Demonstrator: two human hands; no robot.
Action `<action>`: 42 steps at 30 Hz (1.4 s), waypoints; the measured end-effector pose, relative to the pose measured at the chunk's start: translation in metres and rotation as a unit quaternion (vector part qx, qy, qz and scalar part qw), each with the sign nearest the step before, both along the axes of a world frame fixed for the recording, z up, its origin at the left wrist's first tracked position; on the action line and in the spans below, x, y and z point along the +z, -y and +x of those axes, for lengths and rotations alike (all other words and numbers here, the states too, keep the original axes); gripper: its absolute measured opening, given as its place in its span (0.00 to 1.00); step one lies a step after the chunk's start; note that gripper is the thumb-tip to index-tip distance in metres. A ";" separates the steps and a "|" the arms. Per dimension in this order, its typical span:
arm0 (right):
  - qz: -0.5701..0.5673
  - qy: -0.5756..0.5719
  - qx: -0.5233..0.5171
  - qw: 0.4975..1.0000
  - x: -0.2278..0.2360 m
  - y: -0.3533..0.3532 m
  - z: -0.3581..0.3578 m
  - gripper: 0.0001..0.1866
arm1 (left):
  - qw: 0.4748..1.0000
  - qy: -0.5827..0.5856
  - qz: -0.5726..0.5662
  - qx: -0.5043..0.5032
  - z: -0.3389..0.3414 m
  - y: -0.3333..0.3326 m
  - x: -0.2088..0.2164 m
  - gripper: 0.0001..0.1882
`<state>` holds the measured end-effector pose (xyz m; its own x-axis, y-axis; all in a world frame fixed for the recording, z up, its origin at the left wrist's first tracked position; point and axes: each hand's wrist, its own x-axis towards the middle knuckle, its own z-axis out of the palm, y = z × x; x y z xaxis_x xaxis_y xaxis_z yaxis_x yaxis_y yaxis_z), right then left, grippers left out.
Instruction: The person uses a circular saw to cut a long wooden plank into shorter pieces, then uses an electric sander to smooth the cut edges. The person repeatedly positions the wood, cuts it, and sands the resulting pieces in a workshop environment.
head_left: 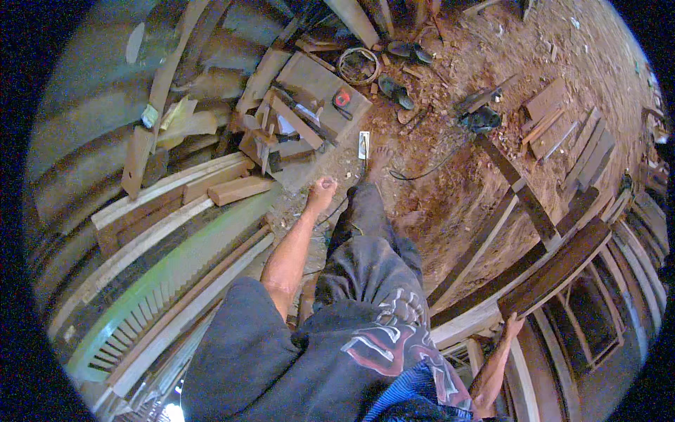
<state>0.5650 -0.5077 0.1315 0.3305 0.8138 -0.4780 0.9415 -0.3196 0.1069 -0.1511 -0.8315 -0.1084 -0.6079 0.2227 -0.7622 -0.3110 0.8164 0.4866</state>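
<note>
My left hand (323, 193) hangs in front of my left leg, its fingers curled closed; whatever they may hold is too small to make out. Out to the right, my right hand (515, 325) grips the near edge of a dark wooden board (555, 271). That board lies on a long wooden frame (467, 320), which has dark crosspieces (520, 188) reaching away over the ground. Ahead of my left hand, a white power strip (363, 145) with a dark cable rests on the ground beside my bare foot (380, 155).
A low wooden bench (355, 105) carries a red tape measure (342, 98) and several tools. Beyond it are a wire coil (358, 66) and dark shoes (396, 92). A power tool (481, 119) lies among wood scraps. Stacked timber and a green slatted panel (162, 281) line the left.
</note>
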 end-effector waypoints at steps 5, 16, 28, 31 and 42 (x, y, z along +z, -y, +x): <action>0.090 -0.049 -0.034 0.994 0.005 0.028 -0.056 0.43 | 0.988 -0.092 -0.014 -0.122 -0.013 0.016 -0.008 0.22; -0.047 -0.206 -0.214 0.954 -0.022 0.325 -0.266 0.24 | 0.971 0.188 -0.040 -0.142 -0.084 -0.037 -0.034 0.18; 0.121 -0.063 -0.494 0.859 -0.111 0.591 -0.266 0.18 | 0.706 -0.058 0.241 -0.663 -0.110 -0.303 -0.062 0.18; 0.248 -0.143 -0.586 0.758 -0.136 0.608 -0.205 0.15 | 0.595 -0.158 0.276 -0.738 -0.031 -0.326 -0.028 0.20; 0.220 -0.235 -0.589 0.741 -0.228 0.565 -0.158 0.18 | 0.713 0.033 0.102 -0.693 0.140 -0.184 0.090 0.20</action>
<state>0.4074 -1.0729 -0.0968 0.8165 0.2040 -0.5401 -0.1186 -0.8563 -0.5027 -0.0108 -0.6477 -0.0180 0.3404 0.6842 -0.6450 0.6981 0.2757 0.6608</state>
